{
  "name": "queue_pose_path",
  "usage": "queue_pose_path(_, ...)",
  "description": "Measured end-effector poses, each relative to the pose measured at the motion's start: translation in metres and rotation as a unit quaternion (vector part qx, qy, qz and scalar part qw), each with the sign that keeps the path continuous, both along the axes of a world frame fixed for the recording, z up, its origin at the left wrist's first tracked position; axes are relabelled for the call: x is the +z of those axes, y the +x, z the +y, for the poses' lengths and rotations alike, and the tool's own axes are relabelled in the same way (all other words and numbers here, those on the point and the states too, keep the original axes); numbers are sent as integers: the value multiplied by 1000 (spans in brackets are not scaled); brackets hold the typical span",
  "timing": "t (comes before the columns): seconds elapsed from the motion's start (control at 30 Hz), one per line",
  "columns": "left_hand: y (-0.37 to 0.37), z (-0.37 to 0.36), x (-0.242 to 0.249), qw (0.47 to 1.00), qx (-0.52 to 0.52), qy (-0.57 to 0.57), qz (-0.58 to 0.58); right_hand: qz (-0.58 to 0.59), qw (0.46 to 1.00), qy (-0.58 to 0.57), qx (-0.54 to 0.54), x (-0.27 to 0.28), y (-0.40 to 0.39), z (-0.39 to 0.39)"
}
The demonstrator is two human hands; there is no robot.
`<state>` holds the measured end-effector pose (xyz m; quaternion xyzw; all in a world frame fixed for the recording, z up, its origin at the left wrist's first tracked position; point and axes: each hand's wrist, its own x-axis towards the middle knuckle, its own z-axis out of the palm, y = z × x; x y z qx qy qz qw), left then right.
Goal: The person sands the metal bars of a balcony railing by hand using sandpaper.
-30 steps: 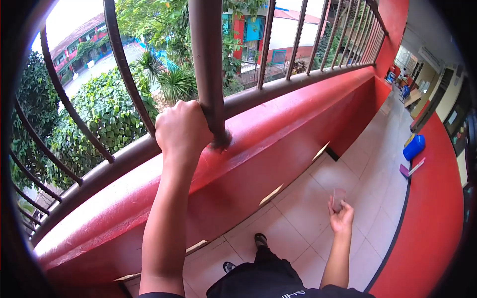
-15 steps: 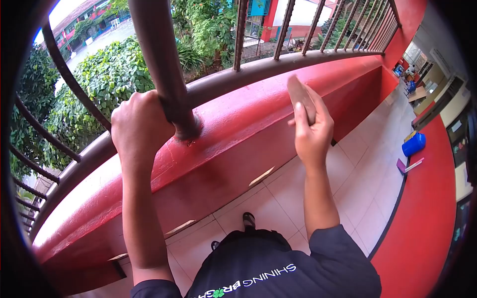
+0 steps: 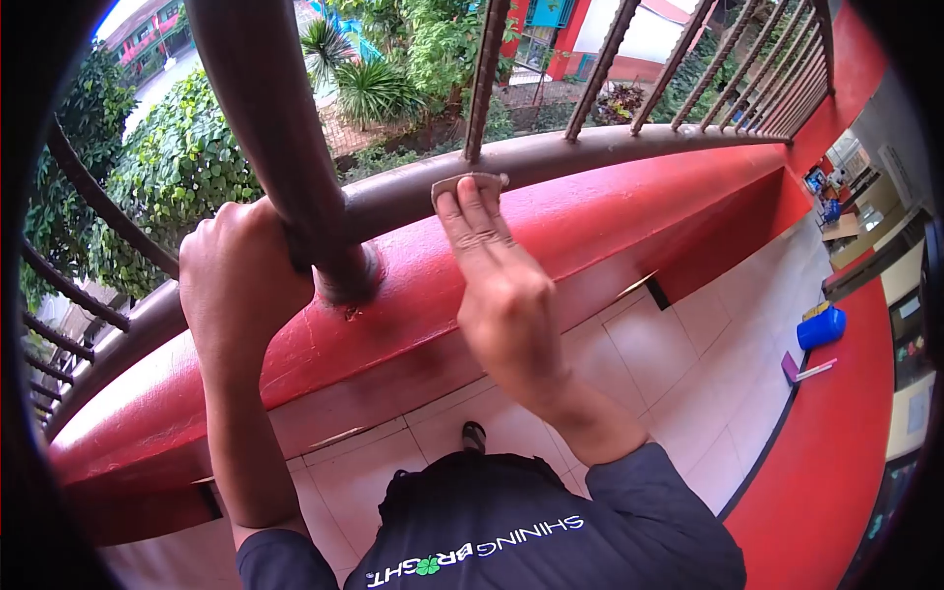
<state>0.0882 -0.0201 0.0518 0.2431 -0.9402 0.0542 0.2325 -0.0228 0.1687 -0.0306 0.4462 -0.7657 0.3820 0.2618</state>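
Observation:
My left hand is closed around the brown metal railing, right beside the thick upright post. With its fingers together, my right hand presses a small folded brown-grey piece, which looks like sandpaper, against the horizontal rail. The fingertips lie over this piece, just below a thin ridged bar. My right thumb is hidden from view. Under the rail runs a glossy red ledge, into which the post's foot is set.
More ridged bars rise from the rail to the right. Leafy bushes grow beyond it. Pale tiles cover the floor. On a red surface at right are a blue container and a purple-and-white item.
My right hand has moved left and turned palm-down, bringing the raised sandpaper onto the rail. My left hand keeps its hold on the railing. The view has shifted slightly.

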Motion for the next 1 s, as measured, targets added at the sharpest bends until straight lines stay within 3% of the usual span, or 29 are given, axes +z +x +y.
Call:
queue_pose_path(0.1,1,-5,-5,999,-20,-27,15,24,993,-63,-94,2,-26,1)
queue_pose_path(0.13,1,-4,-3,1000,-18,-8,10,21,994,-57,-90,2,-11,-6)
queue_pose_path(0.2,0,-5,-1,1000,-19,9,4,-8,999,-5,31,-1,28,-26)
queue_pose_path(0.37,0,-10,-4,1000,-29,9,1,-3,997,-25,-69,7,20,-33)
queue_pose_path(0.47,-1,-12,-4,999,-34,16,3,-20,999,6,44,-12,55,-49)
queue_pose_path(0.53,0,-12,-4,999,-38,5,1,-20,999,-16,43,6,34,-40)
queue_pose_path(0.6,2,-14,-7,999,-40,-3,-3,20,996,-39,-82,12,13,-45)
queue_pose_path(0.7,2,-19,-10,998,-55,-19,22,0,999,-31,-23,2,55,-60)
queue_pose_path(0.83,3,-17,-10,998,-61,-8,22,31,998,-15,-61,23,6,-46)
queue_pose_path(1.0,3,-19,-10,997,-75,3,37,19,999,9,-37,25,44,-50)
